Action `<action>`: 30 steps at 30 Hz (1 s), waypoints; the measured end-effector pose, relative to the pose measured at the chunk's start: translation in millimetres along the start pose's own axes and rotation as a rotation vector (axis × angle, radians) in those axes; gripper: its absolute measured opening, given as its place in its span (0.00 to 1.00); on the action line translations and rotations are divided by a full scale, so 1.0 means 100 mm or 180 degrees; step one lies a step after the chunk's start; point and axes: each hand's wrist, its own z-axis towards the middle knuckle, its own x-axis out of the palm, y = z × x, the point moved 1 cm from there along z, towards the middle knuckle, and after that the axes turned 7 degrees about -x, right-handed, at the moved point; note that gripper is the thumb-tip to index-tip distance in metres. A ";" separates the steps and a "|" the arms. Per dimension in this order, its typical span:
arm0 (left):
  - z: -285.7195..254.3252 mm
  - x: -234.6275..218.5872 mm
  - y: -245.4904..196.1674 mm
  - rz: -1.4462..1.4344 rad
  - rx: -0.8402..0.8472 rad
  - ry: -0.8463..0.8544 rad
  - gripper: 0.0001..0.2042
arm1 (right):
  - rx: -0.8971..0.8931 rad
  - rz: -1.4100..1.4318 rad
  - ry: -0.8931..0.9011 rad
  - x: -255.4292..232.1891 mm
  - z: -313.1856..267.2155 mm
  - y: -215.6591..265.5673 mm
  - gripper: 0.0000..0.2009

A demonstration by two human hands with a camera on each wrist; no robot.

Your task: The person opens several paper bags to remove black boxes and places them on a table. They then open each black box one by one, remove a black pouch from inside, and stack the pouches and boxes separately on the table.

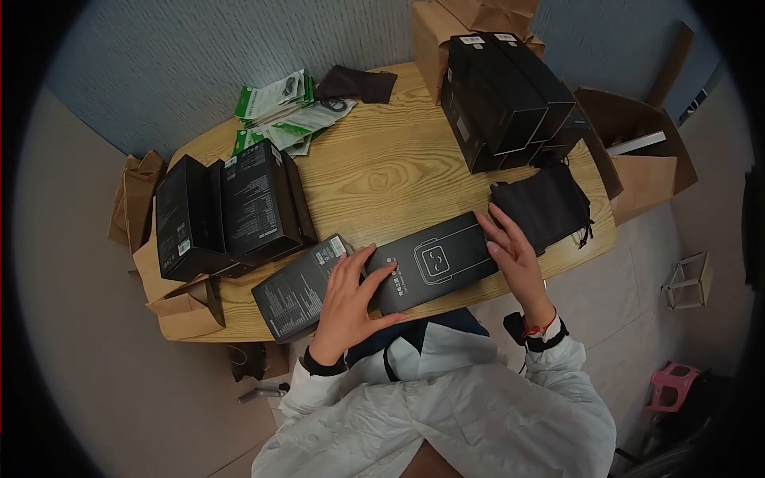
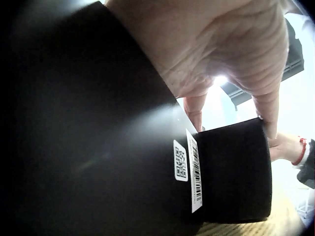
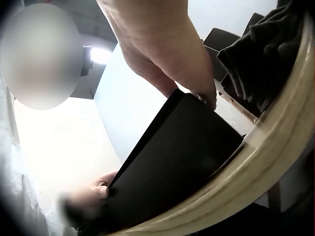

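Note:
A long black box [image 1: 437,263] with a white outline of a device and a smiling screen lies at the table's near edge. My left hand [image 1: 348,299] spans its left end, thumb at the near side and fingers over the top. At the right end, my right hand [image 1: 516,256] holds the box with thumb and fingertips, also seen at the box's upper corner in the right wrist view. Just left of it lies a second black box [image 1: 296,296] covered in small print, partly under my left hand. The left wrist view shows a barcode label [image 2: 195,172] beside the held box's end.
More black boxes [image 1: 253,203] stand at the left, and a stack of them [image 1: 498,95] at the back right. Green-and-white packets [image 1: 279,111] lie at the back. A black drawstring pouch [image 1: 542,203] is right of my right hand. Open cardboard boxes [image 1: 645,179] flank the table [image 1: 374,171].

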 end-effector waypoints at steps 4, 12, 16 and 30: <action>0.00 0.00 0.01 -0.0061 -0.0040 0.0005 0.37 | -0.0560 -0.0098 -0.0175 0.18 -0.02 0.12 0.32; 0.00 -0.01 0.00 -0.0074 -0.0040 -0.0004 0.37 | -0.0764 -0.0555 -0.0094 0.16 0.02 -0.03 0.29; 0.00 0.00 0.01 -0.0069 0.0007 -0.0020 0.36 | -0.0632 -0.1061 0.0006 0.09 0.07 -0.19 0.28; -0.49 -0.63 0.24 0.0049 -0.0737 -0.0886 0.49 | -0.0851 -0.3252 0.1379 0.26 0.20 0.25 0.54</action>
